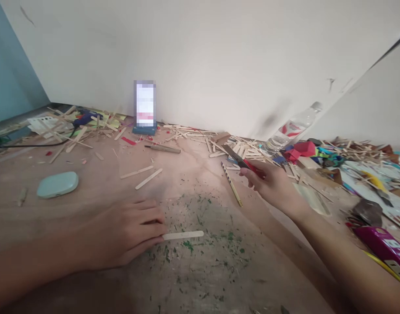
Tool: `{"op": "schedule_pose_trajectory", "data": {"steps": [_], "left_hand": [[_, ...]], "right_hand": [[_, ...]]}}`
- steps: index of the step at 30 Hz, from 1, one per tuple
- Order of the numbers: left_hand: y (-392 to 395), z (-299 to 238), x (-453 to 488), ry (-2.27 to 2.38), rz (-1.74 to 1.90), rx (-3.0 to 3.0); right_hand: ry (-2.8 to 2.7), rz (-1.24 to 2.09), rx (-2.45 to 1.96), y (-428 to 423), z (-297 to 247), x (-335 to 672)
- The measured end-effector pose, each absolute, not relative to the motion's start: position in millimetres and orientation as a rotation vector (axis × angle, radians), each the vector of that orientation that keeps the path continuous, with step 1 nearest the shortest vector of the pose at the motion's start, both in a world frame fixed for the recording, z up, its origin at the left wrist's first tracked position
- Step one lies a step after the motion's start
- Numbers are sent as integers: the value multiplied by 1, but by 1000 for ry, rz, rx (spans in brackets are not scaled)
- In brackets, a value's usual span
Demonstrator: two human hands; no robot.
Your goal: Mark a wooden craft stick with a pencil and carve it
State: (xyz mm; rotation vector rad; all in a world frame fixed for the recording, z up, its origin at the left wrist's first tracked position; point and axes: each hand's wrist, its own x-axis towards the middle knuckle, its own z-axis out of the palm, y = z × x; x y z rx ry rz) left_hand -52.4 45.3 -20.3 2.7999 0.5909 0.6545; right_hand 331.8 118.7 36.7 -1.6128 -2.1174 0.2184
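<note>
My left hand (134, 233) lies low over the tabletop, its fingers closed on one end of a popsicle stick (185, 235). The stick's free end points right, across a patch strewn with green scraps. On the right, my right hand (275, 183) is raised and wrapped round a red-handled knife (235, 156). Its dark blade points up and to the left, away from the stick. Just left of that hand, a striped pencil (231, 184) rests on the table. Two loose popsicle sticks (148, 179) lie beyond my left hand.
A phone (145, 104) stands in a blue holder against the wall. Left of it sits a mint-coloured case (57, 184). A wooden-handled tool (162, 148) lies near the phone. At right are a tilted plastic bottle (294, 126), heaped sticks and scraps, and a purple power strip (383, 248).
</note>
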Motion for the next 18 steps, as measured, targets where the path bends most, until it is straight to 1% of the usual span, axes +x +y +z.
{"op": "schedule_pose_trajectory", "data": {"steps": [5, 11, 15, 18], "left_hand": [[46, -18, -53, 553, 661, 2811], [48, -18, -55, 568, 635, 2861], [47, -18, -55, 554, 659, 2859], [47, -17, -54, 566, 687, 2856]], "right_hand": [[-2134, 282, -1567, 111, 38, 320], [-2362, 390, -1399, 104, 41, 312], [-2416, 338, -1403, 99, 36, 306], [-2410, 217, -1465, 100, 34, 311]]}}
